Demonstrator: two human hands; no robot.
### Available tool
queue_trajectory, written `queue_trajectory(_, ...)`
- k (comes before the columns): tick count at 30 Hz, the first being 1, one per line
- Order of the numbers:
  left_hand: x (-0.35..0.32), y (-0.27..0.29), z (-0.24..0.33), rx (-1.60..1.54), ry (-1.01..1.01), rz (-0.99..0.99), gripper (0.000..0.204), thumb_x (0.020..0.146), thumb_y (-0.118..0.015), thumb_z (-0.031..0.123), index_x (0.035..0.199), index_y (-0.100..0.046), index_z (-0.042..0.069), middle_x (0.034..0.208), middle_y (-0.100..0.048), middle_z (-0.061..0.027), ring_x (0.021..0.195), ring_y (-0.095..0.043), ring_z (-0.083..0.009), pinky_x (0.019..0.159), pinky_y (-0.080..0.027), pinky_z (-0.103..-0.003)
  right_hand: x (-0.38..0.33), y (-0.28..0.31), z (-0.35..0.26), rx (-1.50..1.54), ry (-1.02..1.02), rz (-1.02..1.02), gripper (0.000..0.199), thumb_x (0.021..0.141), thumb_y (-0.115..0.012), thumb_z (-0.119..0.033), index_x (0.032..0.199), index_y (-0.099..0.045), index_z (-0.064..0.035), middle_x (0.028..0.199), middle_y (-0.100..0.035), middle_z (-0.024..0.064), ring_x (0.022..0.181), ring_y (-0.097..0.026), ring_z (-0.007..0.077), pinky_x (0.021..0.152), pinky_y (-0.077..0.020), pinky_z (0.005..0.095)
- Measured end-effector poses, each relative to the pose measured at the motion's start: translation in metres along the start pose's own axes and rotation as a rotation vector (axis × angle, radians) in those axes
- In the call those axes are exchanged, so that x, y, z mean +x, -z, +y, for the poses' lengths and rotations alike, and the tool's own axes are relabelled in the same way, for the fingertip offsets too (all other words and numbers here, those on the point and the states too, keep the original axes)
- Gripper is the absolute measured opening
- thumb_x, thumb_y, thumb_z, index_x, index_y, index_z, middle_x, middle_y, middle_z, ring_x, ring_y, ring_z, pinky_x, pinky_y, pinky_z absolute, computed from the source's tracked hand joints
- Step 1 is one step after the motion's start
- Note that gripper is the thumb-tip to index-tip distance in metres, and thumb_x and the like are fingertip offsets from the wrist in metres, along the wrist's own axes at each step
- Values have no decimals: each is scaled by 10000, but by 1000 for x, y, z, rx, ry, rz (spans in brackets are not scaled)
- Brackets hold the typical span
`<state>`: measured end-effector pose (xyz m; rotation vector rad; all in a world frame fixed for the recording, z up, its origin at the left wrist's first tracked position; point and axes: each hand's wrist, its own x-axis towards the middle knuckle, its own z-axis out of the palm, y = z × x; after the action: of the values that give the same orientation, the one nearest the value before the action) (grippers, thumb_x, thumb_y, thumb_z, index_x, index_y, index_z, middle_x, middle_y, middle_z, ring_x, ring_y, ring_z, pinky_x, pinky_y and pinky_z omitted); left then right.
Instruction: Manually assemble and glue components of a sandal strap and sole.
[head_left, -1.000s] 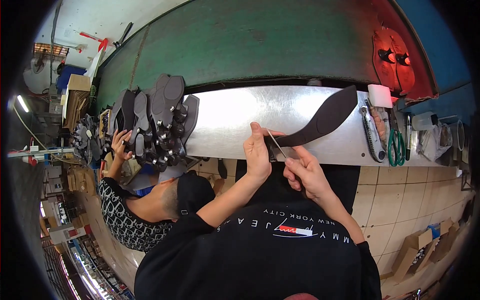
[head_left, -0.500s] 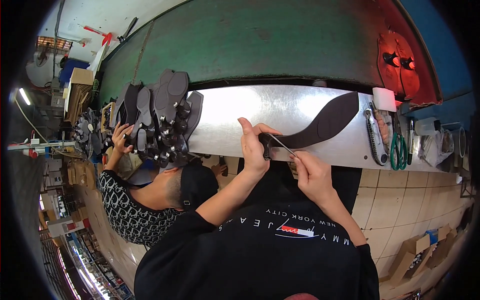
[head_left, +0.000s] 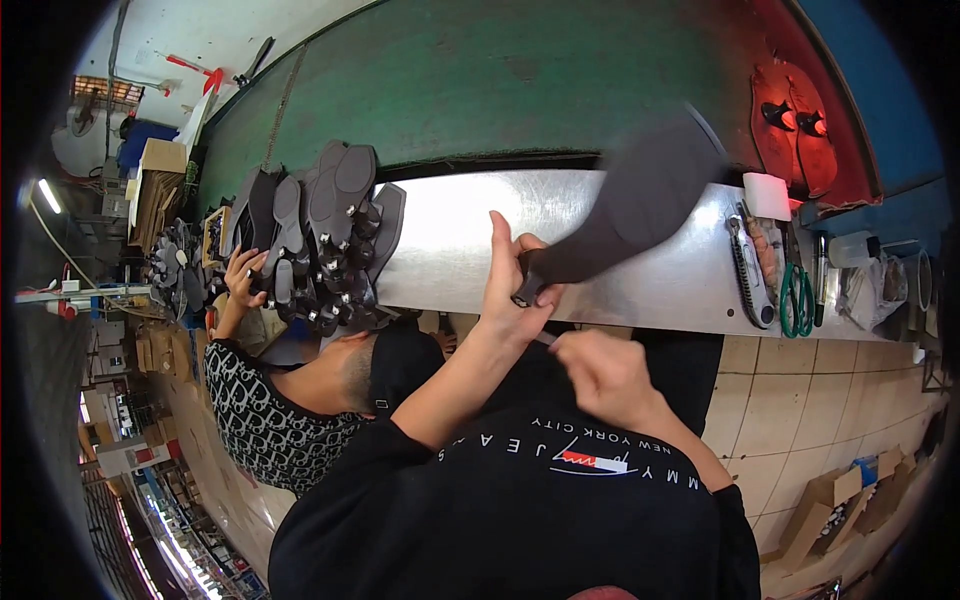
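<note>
My left hand (head_left: 512, 285) grips the narrow end of a long dark shoe sole (head_left: 640, 200). The sole points up and to the right over the shiny metal bench (head_left: 450, 240) and is blurred by motion. My right hand (head_left: 600, 375) is a closed fist just below and right of the left hand, close to my chest. A thin pale tool tip (head_left: 545, 338) sticks out of the fist toward the left hand. The rest of that tool is hidden inside the fist.
A heap of dark soles (head_left: 320, 230) fills the bench's left end, where a co-worker's hand (head_left: 243, 275) in a patterned sleeve reaches. At the right lie a utility knife (head_left: 745, 275), green scissors (head_left: 797, 300) and a white roll (head_left: 768, 195). Cardboard boxes (head_left: 840, 495) stand on the tiled floor.
The sole has swung up from lying low along the bench. My right hand has drawn back from the sole's edge toward my body with the thin tool.
</note>
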<state>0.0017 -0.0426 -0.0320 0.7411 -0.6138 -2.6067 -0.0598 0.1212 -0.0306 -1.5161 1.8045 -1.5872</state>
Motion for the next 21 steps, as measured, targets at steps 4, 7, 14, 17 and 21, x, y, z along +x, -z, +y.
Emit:
queue_trajectory(4, -5, -16, -13, -193, 134, 202, 399, 838, -628, 535, 750, -584, 148, 664, -536, 11, 694, -504, -167, 619, -400, -305, 5, 11, 8, -165, -175, 93, 40, 872, -585, -25, 833, -591, -17, 666, -584, 123, 544, -596, 270, 504, -453, 332)
queue_trajectory(7, -2, -3, -18, -400, 155, 13, 365, 853, -635, 447, 684, -537, 139, 643, -494, 30, 683, -456, -158, 678, -393, -318, 3, 5, 8, -165, -193, 94, 68, 868, -603, -66, 832, -549, -48, 663, -559, 131, 561, -573, 325, 497, -438, 395)
queue_trajectory(14, 6, -11, -22, -200, 89, 222, 452, 915, -562, 404, 582, -387, 154, 597, -339, 42, 611, -358, -135, 619, -333, -297, 3, 0, 9, -168, -242, 46, 109, 876, -595, -76, 814, -513, -40, 671, -561, 135, 588, -579, 339, 507, -439, 405)
queue_trajectory(17, 6, -10, -24, -225, 117, 211, 459, 934, -528, 401, 578, -363, 164, 599, -301, 43, 597, -324, -130, 607, -319, -302, 2, 1, 7, -164, -230, 13, 113, 880, -586, -76, 813, -505, -36, 670, -557, 135, 607, -584, 341, 516, -441, 408)
queue_trajectory(21, 10, -1, -24, -185, 89, 155, 443, 943, -507, 422, 608, -385, 160, 616, -321, 35, 602, -337, -140, 615, -338, -311, -5, -1, 4, -89, -157, -89, 95, 858, -615, -81, 817, -537, -45, 661, -554, 122, 603, -587, 322, 521, -449, 390)
